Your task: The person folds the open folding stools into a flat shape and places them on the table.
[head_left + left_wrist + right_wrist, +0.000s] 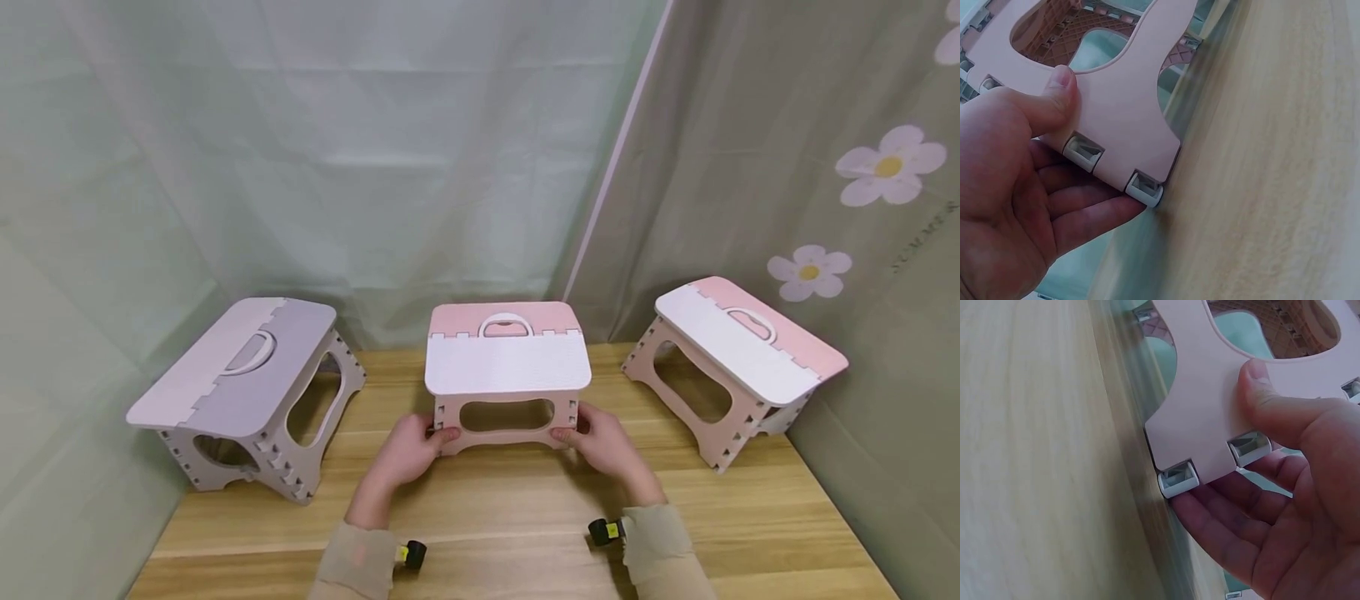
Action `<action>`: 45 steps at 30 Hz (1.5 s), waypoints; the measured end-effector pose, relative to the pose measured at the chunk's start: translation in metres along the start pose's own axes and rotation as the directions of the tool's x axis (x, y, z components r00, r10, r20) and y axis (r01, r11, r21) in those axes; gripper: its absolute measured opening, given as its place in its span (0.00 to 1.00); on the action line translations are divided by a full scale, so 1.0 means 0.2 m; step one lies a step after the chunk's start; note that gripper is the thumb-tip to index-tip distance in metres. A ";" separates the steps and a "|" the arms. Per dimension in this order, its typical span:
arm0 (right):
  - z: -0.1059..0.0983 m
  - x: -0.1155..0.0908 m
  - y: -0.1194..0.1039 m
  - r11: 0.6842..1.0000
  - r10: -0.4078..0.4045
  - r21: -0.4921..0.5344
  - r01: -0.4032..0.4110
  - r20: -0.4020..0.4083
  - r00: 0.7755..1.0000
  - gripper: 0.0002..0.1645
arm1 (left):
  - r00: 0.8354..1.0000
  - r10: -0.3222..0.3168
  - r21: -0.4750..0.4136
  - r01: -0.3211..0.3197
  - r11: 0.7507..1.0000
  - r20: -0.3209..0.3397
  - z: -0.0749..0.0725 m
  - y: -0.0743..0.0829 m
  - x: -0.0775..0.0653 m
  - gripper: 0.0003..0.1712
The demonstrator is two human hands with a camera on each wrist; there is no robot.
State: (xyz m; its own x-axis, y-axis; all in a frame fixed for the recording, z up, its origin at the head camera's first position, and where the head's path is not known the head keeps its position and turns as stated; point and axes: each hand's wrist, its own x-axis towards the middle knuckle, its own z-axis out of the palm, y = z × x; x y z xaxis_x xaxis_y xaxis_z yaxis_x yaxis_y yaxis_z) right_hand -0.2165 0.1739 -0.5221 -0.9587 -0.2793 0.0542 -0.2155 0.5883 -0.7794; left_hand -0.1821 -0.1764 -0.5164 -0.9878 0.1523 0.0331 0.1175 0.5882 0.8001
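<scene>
A pink and white folding step stool (507, 362) stands unfolded at the middle back of the table, its white handle facing up. My left hand (411, 448) grips its front left leg, thumb on the pink front panel (1122, 112) and fingers behind the hinged edge. On the opposite side my right hand (606, 446) holds the front right leg the same way. In the right wrist view the thumb presses the panel (1204, 406) beside the oval cutout, and the fingers curl behind the leg. The foot is close over the wood in both wrist views.
A grey and pale pink folding stool (277, 375) stands unfolded at the left, angled inward. Another pink and white stool (738, 350) stands at the right. Behind the wooden table (495, 525) hangs a pale green curtain (405, 167); a flowered grey-brown one (712, 192) is at the right.
</scene>
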 end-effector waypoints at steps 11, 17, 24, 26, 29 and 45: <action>0.00 0.00 -0.01 1.000 0.007 0.026 -0.008 0.028 1.000 0.20 | 1.000 -0.011 -0.003 0.011 1.000 0.001 0.00 0.00 -0.01 0.22; 0.00 0.00 0.00 1.000 0.024 0.015 -0.025 0.033 0.999 0.21 | 1.000 0.003 0.006 -0.004 1.000 0.018 0.00 0.00 -0.01 0.16; 0.00 0.00 0.00 0.999 0.045 0.011 -0.045 0.040 0.998 0.21 | 1.000 0.006 0.024 -0.006 1.000 0.010 0.00 0.00 0.00 0.18; 0.00 0.00 -0.01 0.999 0.047 0.006 -0.048 0.041 0.998 0.20 | 1.000 0.006 0.031 -0.006 1.000 0.005 0.00 0.00 0.00 0.20; 0.00 0.00 -0.02 0.999 0.050 0.002 -0.050 0.041 0.998 0.20 | 1.000 0.015 0.045 -0.015 0.999 -0.004 0.00 0.00 0.00 0.19; 0.00 -0.01 -0.02 0.999 0.041 0.019 -0.042 0.055 0.998 0.19 | 0.999 0.032 0.053 -0.033 0.998 0.012 -0.01 0.01 0.00 0.13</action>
State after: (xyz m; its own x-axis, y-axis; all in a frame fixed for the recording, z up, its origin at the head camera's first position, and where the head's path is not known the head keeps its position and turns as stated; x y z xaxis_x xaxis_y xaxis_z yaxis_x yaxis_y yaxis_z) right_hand -0.2144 0.1722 -0.5184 -0.9550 -0.2964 -0.0120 -0.1715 0.5846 -0.7930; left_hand -0.1822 -0.1770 -0.5146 -0.9822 0.1806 0.0520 0.1553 0.6240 0.7658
